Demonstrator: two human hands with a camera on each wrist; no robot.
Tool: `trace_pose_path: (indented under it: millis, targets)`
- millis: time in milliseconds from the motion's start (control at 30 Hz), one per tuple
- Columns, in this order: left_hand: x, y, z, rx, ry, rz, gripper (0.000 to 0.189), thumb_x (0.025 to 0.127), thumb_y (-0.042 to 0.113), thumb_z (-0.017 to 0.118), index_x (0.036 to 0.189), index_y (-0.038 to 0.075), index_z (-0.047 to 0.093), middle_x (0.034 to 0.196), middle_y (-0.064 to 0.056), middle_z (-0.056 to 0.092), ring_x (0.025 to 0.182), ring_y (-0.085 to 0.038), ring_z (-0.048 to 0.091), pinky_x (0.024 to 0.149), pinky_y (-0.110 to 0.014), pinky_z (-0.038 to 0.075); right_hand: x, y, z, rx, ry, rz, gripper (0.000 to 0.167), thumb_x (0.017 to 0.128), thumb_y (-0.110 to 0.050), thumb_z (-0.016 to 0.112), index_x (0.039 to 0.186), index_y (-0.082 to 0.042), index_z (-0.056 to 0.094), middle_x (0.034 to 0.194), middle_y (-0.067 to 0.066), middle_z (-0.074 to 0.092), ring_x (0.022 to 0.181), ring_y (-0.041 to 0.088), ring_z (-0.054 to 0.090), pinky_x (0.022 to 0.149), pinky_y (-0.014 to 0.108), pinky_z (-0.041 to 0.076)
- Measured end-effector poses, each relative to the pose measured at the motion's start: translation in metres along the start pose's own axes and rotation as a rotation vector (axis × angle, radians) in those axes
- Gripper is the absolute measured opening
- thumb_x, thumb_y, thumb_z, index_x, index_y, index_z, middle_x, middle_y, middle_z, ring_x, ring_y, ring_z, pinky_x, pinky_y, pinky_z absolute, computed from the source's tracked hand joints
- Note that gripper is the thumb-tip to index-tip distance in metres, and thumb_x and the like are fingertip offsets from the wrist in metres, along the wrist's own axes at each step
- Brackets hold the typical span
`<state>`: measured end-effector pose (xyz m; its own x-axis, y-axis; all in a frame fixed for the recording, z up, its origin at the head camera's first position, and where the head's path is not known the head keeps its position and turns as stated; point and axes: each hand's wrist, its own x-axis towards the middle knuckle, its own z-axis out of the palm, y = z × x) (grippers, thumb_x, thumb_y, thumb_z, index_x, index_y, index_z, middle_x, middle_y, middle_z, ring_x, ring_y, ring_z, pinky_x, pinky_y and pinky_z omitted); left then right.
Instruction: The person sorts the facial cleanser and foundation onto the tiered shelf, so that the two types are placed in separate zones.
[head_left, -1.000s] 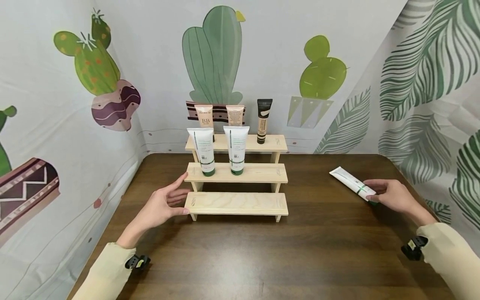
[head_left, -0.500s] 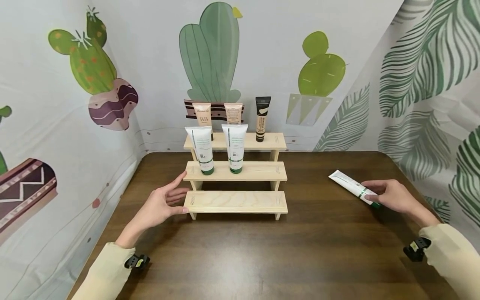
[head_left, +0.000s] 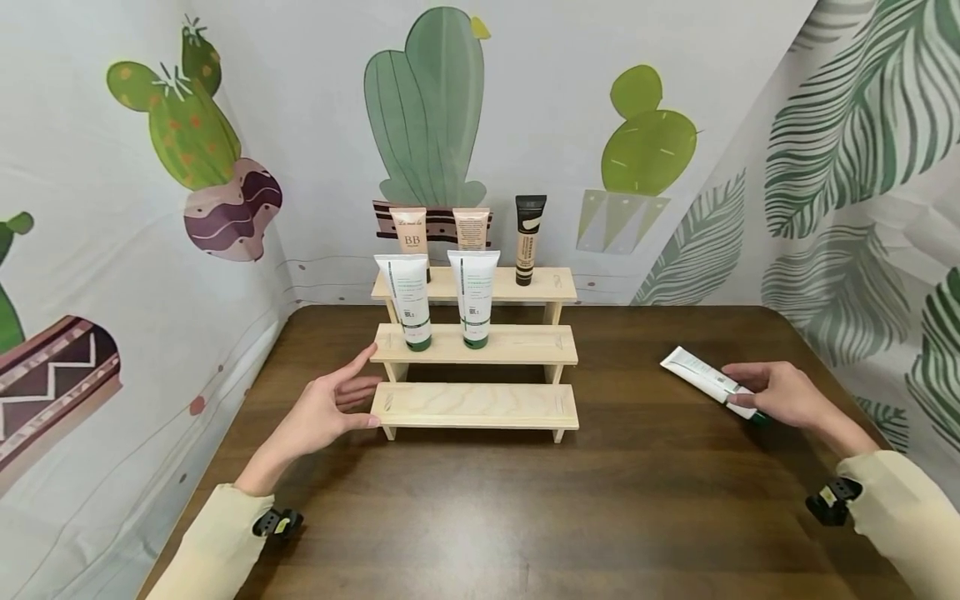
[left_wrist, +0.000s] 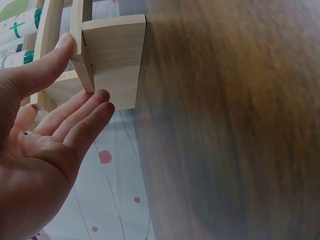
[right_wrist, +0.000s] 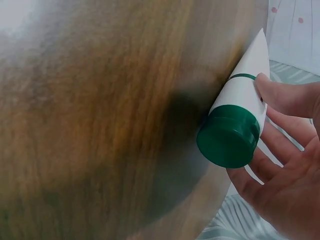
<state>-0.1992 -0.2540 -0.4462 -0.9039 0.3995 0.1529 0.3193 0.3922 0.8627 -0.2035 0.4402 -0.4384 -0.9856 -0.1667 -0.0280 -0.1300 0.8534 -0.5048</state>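
A three-step light wooden display stand [head_left: 474, 402] stands on the table. My left hand [head_left: 318, 414] is at its left end, with thumb and index fingertips touching the steps; in the left wrist view the fingers [left_wrist: 82, 120] are mostly straight. On the right, my right hand [head_left: 787, 396] pinches a white squeeze tube [head_left: 697, 375] near its green cap [right_wrist: 229, 135]. That tube lies slantwise, low at the table surface. Two similar white tubes, a left one [head_left: 407, 300] and a right one [head_left: 475, 296], stand cap-down on the middle step.
On the top step stand a pink BB cream tube [head_left: 409, 233], another pink tube [head_left: 472, 229] partly hidden by a white one, and a black-and-beige tube [head_left: 527, 242]. The brown table [head_left: 480, 508] meets a cactus-print cloth [head_left: 540, 100] at the back.
My right hand has shifted the white squeeze tube slightly toward me, and its fingers have settled around it. The left hand keeps its place at the stand.
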Motion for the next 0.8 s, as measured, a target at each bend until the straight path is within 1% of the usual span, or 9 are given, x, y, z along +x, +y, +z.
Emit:
trace_pose_path:
  millis: [133,200,300,533,633,733,800]
  targets:
    - [0.000,0.002,0.000,0.004,0.005,-0.001,0.112,0.078,-0.007,0.090,0.168,0.024,0.031,0.136,-0.029,0.064,0.125,-0.038,0.065,0.103,-0.048,0.056,-0.004,-0.001,0.001,-0.007,-0.002,0.000,0.051,0.087,-0.012,0.087,0.129,0.010,0.068,0.112,0.025,0.075,0.088,0.018,0.070,0.063,0.023,0.054]
    - [0.000,0.002,0.000,0.009,0.005,-0.003,0.112,0.078,-0.007,0.091,0.168,0.024,0.031,0.136,-0.030,0.064,0.125,-0.038,0.065,0.102,-0.048,0.056,-0.007,-0.002,0.001,-0.007,-0.013,0.001,0.051,0.087,-0.012,0.087,0.129,0.011,0.068,0.113,0.026,0.074,0.090,0.020,0.070,0.063,0.024,0.055]
    - [0.000,0.002,0.001,0.008,0.003,-0.004,0.112,0.078,-0.007,0.090,0.168,0.024,0.030,0.137,-0.031,0.062,0.125,-0.038,0.065,0.103,-0.049,0.056,-0.010,-0.003,0.002,-0.009,-0.028,-0.001,0.052,0.086,-0.012,0.088,0.128,0.011,0.069,0.111,0.025,0.075,0.092,0.021,0.071,0.064,0.023,0.054]
    - [-0.001,0.000,0.002,0.006,-0.001,-0.002,0.112,0.079,-0.007,0.090,0.168,0.023,0.030,0.138,-0.031,0.062,0.126,-0.038,0.064,0.103,-0.051,0.055,-0.016,-0.008,0.002,0.027,-0.069,-0.012,0.053,0.083,-0.008,0.088,0.128,0.012,0.068,0.109,0.023,0.075,0.089,0.017,0.070,0.065,0.023,0.054]
    - [-0.001,-0.001,0.003,0.004,-0.002,-0.002,0.112,0.078,-0.007,0.090,0.168,0.023,0.030,0.138,-0.032,0.062,0.126,-0.038,0.064,0.103,-0.052,0.055,-0.017,-0.009,0.002,0.024,-0.073,-0.022,0.049,0.086,-0.007,0.086,0.127,0.012,0.069,0.110,0.025,0.075,0.090,0.017,0.070,0.065,0.023,0.055]
    - [-0.001,-0.001,0.002,0.003,0.001,0.002,0.112,0.078,-0.007,0.090,0.168,0.023,0.030,0.137,-0.032,0.062,0.126,-0.038,0.064,0.103,-0.053,0.055,-0.016,-0.010,0.001,0.010,-0.068,-0.037,0.042,0.090,-0.006,0.081,0.126,0.012,0.070,0.112,0.026,0.074,0.090,0.017,0.069,0.065,0.023,0.056]
    - [0.000,0.000,0.002,0.004,0.001,0.004,0.112,0.078,-0.006,0.091,0.168,0.023,0.030,0.137,-0.032,0.062,0.126,-0.038,0.064,0.103,-0.053,0.055,-0.014,-0.010,0.000,-0.010,-0.062,-0.047,0.037,0.093,-0.007,0.079,0.125,0.011,0.071,0.113,0.026,0.074,0.094,0.018,0.068,0.066,0.023,0.056]
